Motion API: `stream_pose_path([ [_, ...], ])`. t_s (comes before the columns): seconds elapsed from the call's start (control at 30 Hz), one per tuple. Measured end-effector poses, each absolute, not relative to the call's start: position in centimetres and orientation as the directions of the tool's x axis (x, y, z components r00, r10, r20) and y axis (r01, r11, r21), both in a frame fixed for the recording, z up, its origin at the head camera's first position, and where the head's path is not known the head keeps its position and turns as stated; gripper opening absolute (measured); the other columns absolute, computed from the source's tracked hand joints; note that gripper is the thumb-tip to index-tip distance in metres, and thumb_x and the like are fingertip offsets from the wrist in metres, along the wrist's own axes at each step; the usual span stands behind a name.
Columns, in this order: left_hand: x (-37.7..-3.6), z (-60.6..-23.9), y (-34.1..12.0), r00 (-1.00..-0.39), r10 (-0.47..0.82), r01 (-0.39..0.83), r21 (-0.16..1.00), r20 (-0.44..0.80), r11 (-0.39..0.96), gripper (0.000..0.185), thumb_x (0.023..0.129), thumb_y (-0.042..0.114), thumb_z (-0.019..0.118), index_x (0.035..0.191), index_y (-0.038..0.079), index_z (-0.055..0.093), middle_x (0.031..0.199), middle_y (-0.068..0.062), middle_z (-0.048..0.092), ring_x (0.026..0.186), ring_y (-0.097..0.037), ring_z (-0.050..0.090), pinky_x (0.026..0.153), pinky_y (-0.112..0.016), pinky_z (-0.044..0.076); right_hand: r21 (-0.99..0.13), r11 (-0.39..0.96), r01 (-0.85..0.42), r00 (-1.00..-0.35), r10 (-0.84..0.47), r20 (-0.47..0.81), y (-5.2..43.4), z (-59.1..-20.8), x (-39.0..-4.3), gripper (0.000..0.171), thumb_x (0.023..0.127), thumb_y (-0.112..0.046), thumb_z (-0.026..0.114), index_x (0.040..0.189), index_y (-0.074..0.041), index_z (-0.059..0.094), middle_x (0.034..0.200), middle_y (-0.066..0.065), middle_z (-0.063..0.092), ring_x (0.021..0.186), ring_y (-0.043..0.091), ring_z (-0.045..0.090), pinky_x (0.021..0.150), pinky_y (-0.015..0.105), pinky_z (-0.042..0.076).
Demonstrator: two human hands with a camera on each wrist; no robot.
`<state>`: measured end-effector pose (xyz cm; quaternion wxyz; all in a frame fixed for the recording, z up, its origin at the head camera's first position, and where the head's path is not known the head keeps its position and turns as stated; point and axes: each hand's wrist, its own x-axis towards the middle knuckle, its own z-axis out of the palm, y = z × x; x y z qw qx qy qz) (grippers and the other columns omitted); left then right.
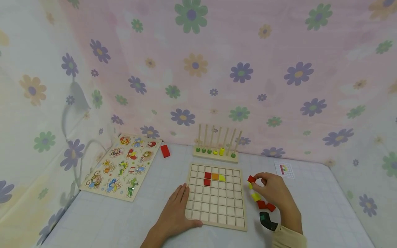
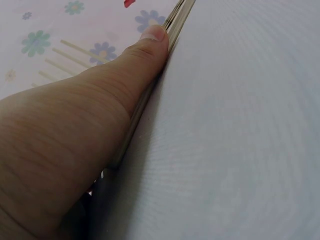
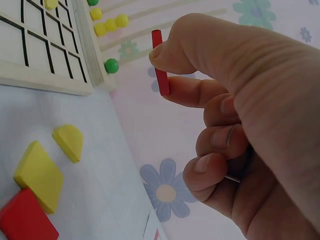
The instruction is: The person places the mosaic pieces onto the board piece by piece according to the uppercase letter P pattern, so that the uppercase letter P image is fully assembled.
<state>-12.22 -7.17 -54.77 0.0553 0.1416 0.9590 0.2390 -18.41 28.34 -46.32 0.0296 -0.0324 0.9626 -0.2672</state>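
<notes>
- The right hand (image 1: 274,193) is pinching a small flat red square tile (image 1: 251,179) between thumb and forefinger, lifted off the table just beside the right edge of the pale wooden grid board (image 1: 216,193); the right wrist view is showing the tile (image 3: 160,62) held on edge, the other fingers loosely curled beneath it.
- The left hand (image 1: 177,215) is lying flat, fingers straight, holding nothing, and is pressing against the board's lower left edge; in the left wrist view the thumb (image 2: 145,55) is resting along the board's rim (image 2: 175,22), steadying it.
- The board is already carrying two red square tiles (image 1: 207,178), an orange tile (image 1: 215,176) and a yellow tile (image 1: 222,178), clustered in its upper middle cells.
- Loose pieces are lying on the white gridded tablecloth (image 1: 325,206) under the right hand: a yellow tile (image 1: 255,197) and two red tiles (image 1: 265,205), with a small pattern card (image 1: 284,169) further back.
- Judging from this, the step in hand is carrying a picked tile toward the board; placing is not yet done.
- The next move seems to be calling for turning the tile flat, carrying it leftward over an empty cell beside the placed cluster, and lowering it squarely between the cell walls while the left hand is bracing the board.
</notes>
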Motion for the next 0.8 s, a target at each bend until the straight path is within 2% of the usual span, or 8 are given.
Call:
stream_pose_path([
  [0.2, -12.2, -54.6, -7.2, -0.953, 0.299, 0.244, 0.475, -0.043, 0.845, 0.135, 0.067, 0.092, 0.063, 0.162, 0.004, 0.024, 0.170, -0.015, 0.021, 0.158, -0.035, 0.020, 0.127, -0.053, 0.026, -0.523, 0.850, -0.067, -0.995, -0.097, -0.029, 27.4, -46.1, -18.5, 0.023, 0.090, -0.026, 0.076, 0.108, -0.012, 0.075, 0.066, -0.001, 0.037, 0.058, 0.012, 0.033, 0.054, 0.026, 0.027],
  [0.47, -12.3, -54.6, -7.2, -0.953, 0.299, 0.242, 0.477, -0.045, 0.845, 0.135, 0.067, 0.092, 0.063, 0.162, 0.004, 0.023, 0.171, -0.014, 0.021, 0.158, -0.035, 0.019, 0.127, -0.053, 0.027, -0.515, 0.851, -0.097, -0.992, -0.125, -0.019, 25.9, -46.0, -18.7, 0.018, 0.089, -0.024, 0.075, 0.103, -0.014, 0.075, 0.069, 0.000, 0.042, 0.067, 0.016, 0.040, 0.059, 0.029, 0.032],
  [0.63, -12.2, -54.6, -7.2, -0.954, 0.297, 0.241, 0.476, -0.044, 0.845, 0.135, 0.067, 0.091, 0.063, 0.162, 0.005, 0.023, 0.170, -0.014, 0.021, 0.158, -0.035, 0.020, 0.127, -0.053, 0.027, -0.531, 0.835, -0.141, -0.986, -0.164, 0.004, 24.9, -46.1, -18.7, 0.016, 0.088, -0.022, 0.075, 0.102, -0.013, 0.075, 0.068, -0.001, 0.041, 0.064, 0.013, 0.037, 0.057, 0.027, 0.029],
  [0.7, -12.2, -54.6, -7.2, -0.954, 0.296, 0.240, 0.479, -0.045, 0.845, 0.135, 0.067, 0.091, 0.063, 0.162, 0.005, 0.023, 0.170, -0.014, 0.021, 0.158, -0.035, 0.019, 0.126, -0.053, 0.027, -0.531, 0.831, -0.164, -0.983, -0.181, 0.021, 24.5, -46.2, -18.8, 0.016, 0.088, -0.021, 0.074, 0.102, -0.013, 0.075, 0.069, -0.001, 0.043, 0.065, 0.013, 0.039, 0.058, 0.027, 0.030],
  [0.8, -12.2, -54.7, -7.2, -0.955, 0.295, 0.238, 0.483, -0.045, 0.843, 0.135, 0.067, 0.091, 0.063, 0.162, 0.005, 0.023, 0.170, -0.014, 0.021, 0.158, -0.035, 0.020, 0.126, -0.053, 0.027, -0.522, 0.831, -0.194, -0.978, -0.206, 0.034, 23.8, -46.4, -18.8, 0.017, 0.089, -0.022, 0.074, 0.103, -0.013, 0.076, 0.078, 0.000, 0.056, 0.073, 0.014, 0.045, 0.062, 0.028, 0.037],
])
